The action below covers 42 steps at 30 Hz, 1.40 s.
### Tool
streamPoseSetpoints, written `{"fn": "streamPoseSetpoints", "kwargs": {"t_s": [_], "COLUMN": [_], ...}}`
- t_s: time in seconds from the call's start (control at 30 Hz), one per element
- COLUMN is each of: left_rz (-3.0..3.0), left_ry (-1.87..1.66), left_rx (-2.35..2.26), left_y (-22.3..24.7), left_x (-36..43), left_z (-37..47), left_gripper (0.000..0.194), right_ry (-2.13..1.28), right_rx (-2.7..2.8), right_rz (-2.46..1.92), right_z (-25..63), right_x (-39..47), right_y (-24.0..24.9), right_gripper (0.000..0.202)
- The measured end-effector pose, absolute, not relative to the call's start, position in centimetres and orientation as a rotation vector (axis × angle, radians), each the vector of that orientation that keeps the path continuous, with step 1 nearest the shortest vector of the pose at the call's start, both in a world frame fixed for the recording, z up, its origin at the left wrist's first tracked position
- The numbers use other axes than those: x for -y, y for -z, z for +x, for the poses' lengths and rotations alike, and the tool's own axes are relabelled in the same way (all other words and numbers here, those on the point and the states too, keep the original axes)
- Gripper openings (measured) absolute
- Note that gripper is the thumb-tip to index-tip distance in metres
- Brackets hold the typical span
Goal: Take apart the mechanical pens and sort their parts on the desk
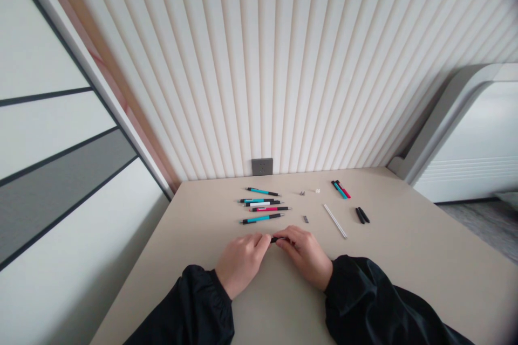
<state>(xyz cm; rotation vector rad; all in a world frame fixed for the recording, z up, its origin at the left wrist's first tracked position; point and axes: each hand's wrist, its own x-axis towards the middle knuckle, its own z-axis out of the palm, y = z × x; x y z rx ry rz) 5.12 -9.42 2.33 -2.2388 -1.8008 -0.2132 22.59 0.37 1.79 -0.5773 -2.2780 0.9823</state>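
My left hand point(243, 261) and my right hand point(305, 255) meet near the middle of the table, fingers closed on a small black pen part point(274, 240) between them. The left fingers wrap its left side and hide most of it; the right fingertips pinch its right end. Just beyond my hands lie several pens: a blue one point(262, 219) nearest, then a red one point(270, 208), a white one point(263, 204) and more blue ones point(263, 191). A small dark metallic piece point(306, 219) rests beyond my right hand.
On the beige table point(194, 226), to the right, lie clear thin rods point(335, 221), black grips point(362, 215), and blue and red barrels point(340, 189). Small grey bits point(302, 193) and white bits point(318, 191) sit farther back. A ribbed wall with a dark socket point(262, 166) stands behind.
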Motion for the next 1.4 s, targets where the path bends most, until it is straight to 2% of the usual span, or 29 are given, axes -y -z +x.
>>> {"fn": "streamPoseSetpoints", "kwargs": {"t_s": [0.63, 0.83, 1.0, 1.27, 1.4], "left_rz": [-2.236, -2.191, -2.181, -2.234, -2.237], "left_ry": [0.205, 0.223, 0.247, 0.270, 0.271], "left_rx": [1.890, 1.922, 1.926, 1.857, 1.854], "left_y": [-2.4, -2.6, -2.8, -2.6, -2.6], "left_x": [9.4, 9.5, 9.4, 9.3, 9.4], "left_z": [5.1, 5.2, 5.3, 5.5, 5.6], "left_gripper": [0.018, 0.014, 0.015, 0.016, 0.016], "right_ry": [-0.920, -0.872, -0.670, -0.172, -0.075], "right_rx": [2.255, 2.213, 2.106, 2.377, 2.456], "right_rz": [-0.645, -0.658, -0.866, -1.182, -1.308], "right_z": [22.6, 22.6, 23.8, 25.7, 24.9], "right_x": [-0.5, -0.7, -4.0, -11.4, -12.5], "right_y": [-1.8, -1.7, -1.8, -0.9, -0.2], "right_gripper": [0.017, 0.018, 0.022, 0.022, 0.022]}}
